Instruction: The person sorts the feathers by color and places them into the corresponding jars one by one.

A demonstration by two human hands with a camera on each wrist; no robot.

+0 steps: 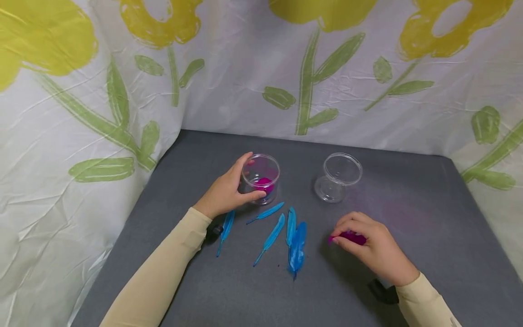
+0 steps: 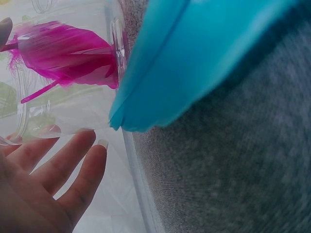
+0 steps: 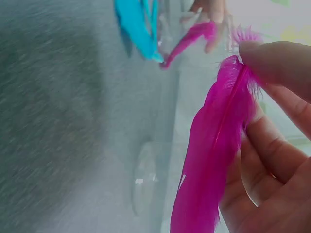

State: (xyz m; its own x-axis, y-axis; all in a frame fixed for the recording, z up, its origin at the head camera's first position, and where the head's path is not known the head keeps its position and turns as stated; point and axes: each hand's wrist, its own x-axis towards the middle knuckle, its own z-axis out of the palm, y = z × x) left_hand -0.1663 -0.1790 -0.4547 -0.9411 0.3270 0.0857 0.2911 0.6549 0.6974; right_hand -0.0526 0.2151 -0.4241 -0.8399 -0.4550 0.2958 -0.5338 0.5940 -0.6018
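Observation:
My left hand [image 1: 226, 193] holds a clear plastic cup [image 1: 273, 178] standing toward the back of the dark table, thumb on its near side and fingers round the far side. Inside that cup lie magenta feathers [image 2: 68, 56], their quills leaning toward the rim. To the right, my right hand [image 1: 382, 250] pinches another magenta feather [image 3: 209, 145] near its quill end between thumb and fingertips. It is held over the table, its vane pointing back under the palm. Several blue feathers [image 1: 271, 238] lie on the table between the hands.
A second clear plastic cup [image 1: 333, 179] stands at the back, right of the held one. Behind and left of the dark table [image 1: 229, 295] hangs a white cloth [image 1: 229, 91] with yellow flowers. One blue feather [image 1: 227, 227] lies close by the left wrist.

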